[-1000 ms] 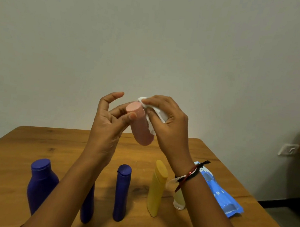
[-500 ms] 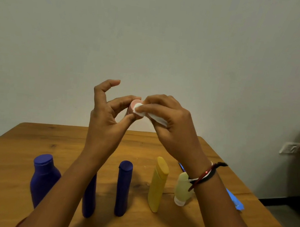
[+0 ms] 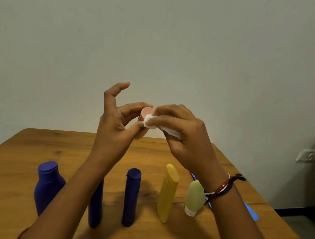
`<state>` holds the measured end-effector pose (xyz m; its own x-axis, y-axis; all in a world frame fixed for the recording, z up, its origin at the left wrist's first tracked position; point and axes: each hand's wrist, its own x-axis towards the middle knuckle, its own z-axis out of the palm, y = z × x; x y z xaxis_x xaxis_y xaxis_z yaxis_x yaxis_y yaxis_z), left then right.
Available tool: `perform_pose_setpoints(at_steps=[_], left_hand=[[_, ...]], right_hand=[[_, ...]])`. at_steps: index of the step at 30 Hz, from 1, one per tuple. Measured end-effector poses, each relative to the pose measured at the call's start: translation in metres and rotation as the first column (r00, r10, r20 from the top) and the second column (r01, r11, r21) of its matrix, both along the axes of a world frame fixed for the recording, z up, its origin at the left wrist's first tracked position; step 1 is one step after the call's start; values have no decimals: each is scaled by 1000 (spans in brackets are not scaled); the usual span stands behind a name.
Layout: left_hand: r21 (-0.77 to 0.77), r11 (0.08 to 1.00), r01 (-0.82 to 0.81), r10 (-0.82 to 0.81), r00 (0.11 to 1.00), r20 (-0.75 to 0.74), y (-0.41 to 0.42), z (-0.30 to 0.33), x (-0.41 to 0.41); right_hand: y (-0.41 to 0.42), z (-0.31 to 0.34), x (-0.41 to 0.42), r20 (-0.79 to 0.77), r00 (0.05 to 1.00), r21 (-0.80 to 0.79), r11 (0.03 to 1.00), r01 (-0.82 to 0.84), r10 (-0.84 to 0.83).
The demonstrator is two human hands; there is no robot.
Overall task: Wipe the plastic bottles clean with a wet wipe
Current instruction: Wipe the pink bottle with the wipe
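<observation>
Currently left hand [image 3: 113,132] pinches small pink plastic bottle [image 3: 146,114] between thumb and middle finger, index raised, held above wooden table [image 3: 14,153]; right hand [image 3: 186,135] grips folded white wet wipe [image 3: 150,123] against its end.

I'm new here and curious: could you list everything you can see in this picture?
pink bottle: 1, pink, held up between both hands
wet wipe: 1, white, against the pink bottle's end
blue bottles: 3, dark blue, upright on the table, left
yellow bottle: 1, yellow, upright, centre-right
pale green tube: 1, standing on its white cap, right
blue packet: 1, mostly hidden behind the right forearm
table: 1, wooden
wall socket: 1, white, right wall
left hand: holds the pink bottle
right hand: pinches the wipe
</observation>
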<state>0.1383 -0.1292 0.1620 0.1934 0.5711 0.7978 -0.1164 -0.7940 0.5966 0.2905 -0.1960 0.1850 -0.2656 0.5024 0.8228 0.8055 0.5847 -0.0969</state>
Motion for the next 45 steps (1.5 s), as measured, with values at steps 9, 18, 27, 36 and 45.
perform_pose_setpoints(at_steps=[9,18,27,36,45], left_hand=[[-75,994,77,-75,997,28,0,-2,4],[-143,987,76,-60,992,112,-2,2,6],[-120,993,-9,21,994,103,0,-1,5],[-156,987,-31,46,995,92,-3,-2,8],[-505,828,242,-21,915,404,-10,-3,18]], right_hand=[[7,11,-7,-65,997,97,995,36,-30],[11,1,-7,-474,880,19,999,45,-31],[8,-10,-23,-495,863,33,995,-94,99],[14,-7,-20,-419,908,91,996,20,20],[23,-21,-33,-255,960,335,921,196,-112]])
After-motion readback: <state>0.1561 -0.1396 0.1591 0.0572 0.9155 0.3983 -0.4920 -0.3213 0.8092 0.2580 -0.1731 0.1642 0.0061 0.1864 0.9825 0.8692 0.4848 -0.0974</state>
